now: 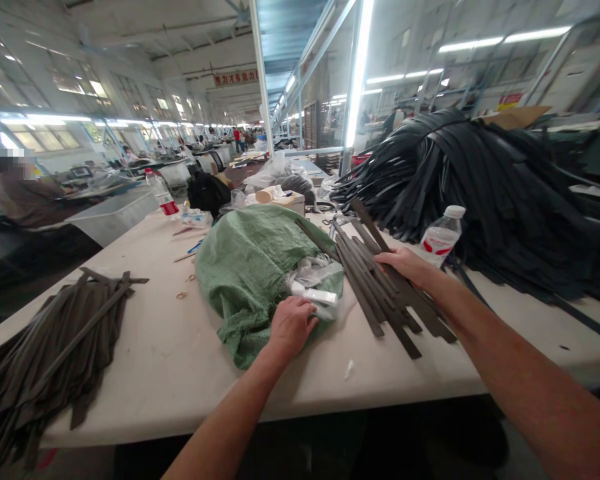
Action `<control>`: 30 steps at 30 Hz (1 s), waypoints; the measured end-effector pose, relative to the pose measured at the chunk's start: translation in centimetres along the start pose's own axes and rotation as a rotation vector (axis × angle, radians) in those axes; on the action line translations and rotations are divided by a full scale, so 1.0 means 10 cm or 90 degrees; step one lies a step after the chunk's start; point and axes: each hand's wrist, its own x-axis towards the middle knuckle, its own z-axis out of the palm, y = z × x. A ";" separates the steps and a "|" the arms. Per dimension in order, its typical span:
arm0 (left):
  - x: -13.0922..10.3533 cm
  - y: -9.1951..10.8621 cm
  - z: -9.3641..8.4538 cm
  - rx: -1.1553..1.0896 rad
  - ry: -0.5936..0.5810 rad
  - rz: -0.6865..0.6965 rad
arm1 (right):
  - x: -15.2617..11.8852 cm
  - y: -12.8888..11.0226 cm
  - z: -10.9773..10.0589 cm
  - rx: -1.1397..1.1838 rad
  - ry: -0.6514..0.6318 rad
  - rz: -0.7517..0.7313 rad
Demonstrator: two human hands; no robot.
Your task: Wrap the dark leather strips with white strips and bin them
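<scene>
Head view: wide cream-topped worktable (175,380), 2 bare hands over it. Left hand (293,325) is at the near right side of a green woven-plastic sack (240,260), fingers half-curled, tips by a white plastic wad (314,270) & glossy white pack (320,295) that show at the sack's right side; can't tell if it grips anything or just rests there. Right hand (403,262) is on the loose bunch of flat dark strips (367,283), fingers part-bent over the far right strips; thumb hidden, so can't tell if it's pinching any or only lying on them. Bunch sits right of the sack, strips running far to near at a slant, overlapping, ends uneven.

Clear bottle w/ red-&-white label (440,237) stands just beyond the right wrist. Far right: big heap of black straps (460,163), draped over itself. Near left: 2nd pile of dark strips (75,340), hanging past the tbl edge, well apart from the sack. Btwn that pile & the sack, a few small rings (181,295). Far left on tbl: red-label bottle (161,192) & black bag (207,193). Beyond tbl's left edge: white tub (115,217), + seated co-worker (23,193), partly blurred. Lit tube (360,73) slants up, far right of centre.
</scene>
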 end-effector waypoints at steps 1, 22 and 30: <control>0.01 0.00 0.02 0.004 0.002 0.008 | -0.16 0.02 -0.02 0.059 -0.015 -0.012; -0.98 -0.05 -0.19 -0.019 0.323 0.114 | -1.40 -0.16 1.75 0.519 -0.381 0.090; -1.02 -0.03 -0.16 -0.041 0.360 0.129 | -1.37 -0.24 1.82 0.558 -0.376 0.070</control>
